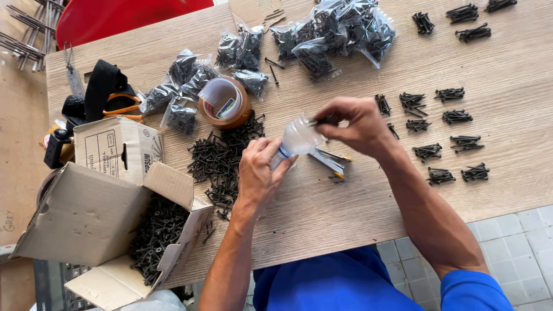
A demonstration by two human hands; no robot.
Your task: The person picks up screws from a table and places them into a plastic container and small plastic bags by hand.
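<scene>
My left hand (pixel 260 171) grips the lower end of a small clear plastic bag (pixel 299 138) held above the wooden table (pixel 345 201). At the bag's open mouth, my right hand (pixel 351 124) pinches a bunch of black screws (pixel 325 120). A loose heap of black screws (pixel 222 158) lies just left of my left hand. Small sorted bunches of screws (pixel 443 138) lie in rows to the right of my right hand. Under the bag rests a flat stack of empty bags (pixel 328 160).
An open cardboard box (pixel 98 224) full of screws sits at the lower left, a closed box (pixel 115 147) behind it. A roll of brown tape (pixel 227 103), filled screw bags (pixel 334 31) and orange-handled scissors (pixel 124 109) lie farther back. A red chair (pixel 115 17) stands beyond the table.
</scene>
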